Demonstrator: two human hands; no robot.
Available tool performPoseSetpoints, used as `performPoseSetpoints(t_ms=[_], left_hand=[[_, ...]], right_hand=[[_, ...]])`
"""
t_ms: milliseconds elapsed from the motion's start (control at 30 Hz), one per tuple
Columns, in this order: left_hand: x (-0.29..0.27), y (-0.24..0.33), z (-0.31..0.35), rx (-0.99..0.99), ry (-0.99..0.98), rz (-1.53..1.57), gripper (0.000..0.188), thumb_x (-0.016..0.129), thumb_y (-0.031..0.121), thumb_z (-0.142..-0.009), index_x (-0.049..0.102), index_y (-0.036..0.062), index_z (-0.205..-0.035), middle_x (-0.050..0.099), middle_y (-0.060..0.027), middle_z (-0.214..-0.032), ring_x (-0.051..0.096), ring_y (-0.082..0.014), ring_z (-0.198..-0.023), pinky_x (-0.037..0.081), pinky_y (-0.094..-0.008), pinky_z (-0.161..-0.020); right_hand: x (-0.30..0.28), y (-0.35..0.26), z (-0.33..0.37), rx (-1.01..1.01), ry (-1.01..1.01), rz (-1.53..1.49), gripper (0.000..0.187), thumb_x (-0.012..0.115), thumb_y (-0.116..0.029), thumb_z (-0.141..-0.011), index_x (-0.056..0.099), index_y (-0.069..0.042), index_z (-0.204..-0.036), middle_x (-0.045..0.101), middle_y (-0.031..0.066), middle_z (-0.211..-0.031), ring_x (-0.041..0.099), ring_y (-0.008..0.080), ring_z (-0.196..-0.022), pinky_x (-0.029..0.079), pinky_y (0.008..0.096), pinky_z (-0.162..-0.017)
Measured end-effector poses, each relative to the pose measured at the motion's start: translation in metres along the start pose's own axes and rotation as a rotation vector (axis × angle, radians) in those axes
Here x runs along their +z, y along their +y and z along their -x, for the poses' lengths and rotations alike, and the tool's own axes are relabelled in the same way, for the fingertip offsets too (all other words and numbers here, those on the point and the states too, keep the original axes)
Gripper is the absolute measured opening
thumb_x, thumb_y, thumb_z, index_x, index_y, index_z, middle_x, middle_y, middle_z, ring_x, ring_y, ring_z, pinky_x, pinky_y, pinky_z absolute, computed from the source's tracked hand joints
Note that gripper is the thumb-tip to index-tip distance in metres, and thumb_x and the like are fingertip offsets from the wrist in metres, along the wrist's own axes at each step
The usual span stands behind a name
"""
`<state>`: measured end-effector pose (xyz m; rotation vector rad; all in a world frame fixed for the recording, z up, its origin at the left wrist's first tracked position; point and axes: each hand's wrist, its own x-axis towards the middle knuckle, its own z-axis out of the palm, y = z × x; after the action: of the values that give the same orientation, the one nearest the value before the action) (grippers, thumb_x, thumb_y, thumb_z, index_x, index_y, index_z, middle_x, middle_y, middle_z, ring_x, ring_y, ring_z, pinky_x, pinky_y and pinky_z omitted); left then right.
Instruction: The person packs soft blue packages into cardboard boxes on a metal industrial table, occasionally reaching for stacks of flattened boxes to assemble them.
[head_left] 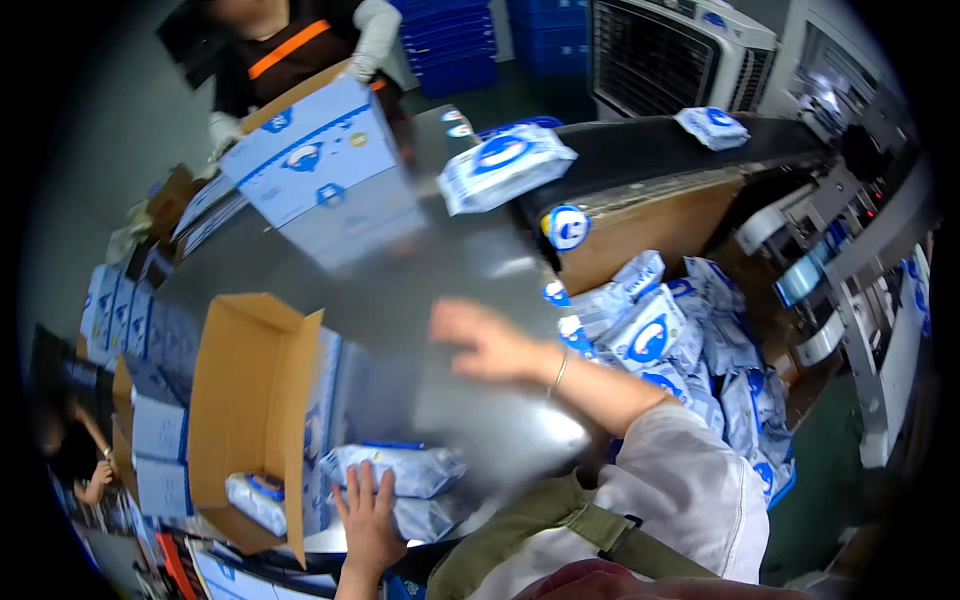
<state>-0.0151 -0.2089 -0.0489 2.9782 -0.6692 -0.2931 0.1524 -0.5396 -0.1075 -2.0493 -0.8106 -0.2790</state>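
Resting splayed left hand (370,524) on likely soft, slick packet (425,472) at seven o'clock, best held midbody, with right hand (485,343) empty.

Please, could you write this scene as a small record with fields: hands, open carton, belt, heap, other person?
left hand: fingers spread on the upper pack of two, beside the open carton
right hand: holds nothing, above the metal table, blurred
open carton: one white-and-blue pack visible inside
belt: one pack at its left end, another farther right
heap of packs: below the belt
other person: holding a white-and-blue carton
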Motion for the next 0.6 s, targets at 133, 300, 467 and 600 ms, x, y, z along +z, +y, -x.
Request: performPoseSetpoints(t_ms=[133, 300, 467, 600], left_hand=[[0.010, -0.004, 0.002, 0.003, 0.037, -0.073, 0.090, 0.073, 0.021, -0.053, 0.040, 0.0134, -0.137, 0.027, -0.0216, -0.148, 0.020, -0.0443, -0.138, 0.012, -0.0629, -0.107], [0.018, -0.010, -0.003, 0.001, 0.035, -0.072, 0.075, 0.057, 0.043, -0.077, 0.035, 0.0191, -0.144, 0.023, -0.0125, -0.154, 0.017, -0.0355, -0.142, 0.015, -0.0586, -0.109], [0.029, -0.018, 0.003, -0.006, 0.019, -0.181, 0.079, 0.058, 0.049, -0.075, 0.035, 0.0186, -0.144, 0.022, -0.0133, -0.154, 0.017, -0.0363, -0.142, 0.013, -0.0617, -0.108], [0.011, -0.005, -0.005, -0.014, 0.055, 0.068, 0.092, 0.076, 0.019, -0.043, 0.046, 0.0122, -0.130, 0.032, -0.0242, -0.144, 0.025, -0.0472, -0.135, 0.011, -0.0659, -0.106]], right_hand=[[-0.227, 0.066, -0.017, 0.316, 0.656, 0.461, 0.065, 0.069, -0.007, -0.067, 0.049, -0.006, -0.129, 0.047, 0.0190, -0.132, 0.043, 0.0332, -0.125, 0.035, 0.0414, -0.106], [-0.400, 0.162, 0.044, 0.401, 0.734, 1.120, 0.067, 0.058, 0.004, -0.072, 0.044, -0.010, -0.136, 0.045, 0.0169, -0.139, 0.044, 0.0345, -0.126, 0.037, 0.0422, -0.105], [-0.413, 0.196, 0.031, 0.823, 0.312, 1.192, 0.091, 0.060, -0.001, -0.070, 0.024, -0.031, -0.147, 0.023, 0.0125, -0.153, 0.018, 0.0349, -0.142, 0.018, 0.0567, -0.111], [-0.374, 0.200, -0.014, 0.909, -0.005, 1.101, 0.090, 0.072, -0.006, -0.058, 0.040, -0.031, -0.138, 0.038, 0.0126, -0.144, 0.032, 0.0350, -0.135, 0.027, 0.0570, -0.108]])
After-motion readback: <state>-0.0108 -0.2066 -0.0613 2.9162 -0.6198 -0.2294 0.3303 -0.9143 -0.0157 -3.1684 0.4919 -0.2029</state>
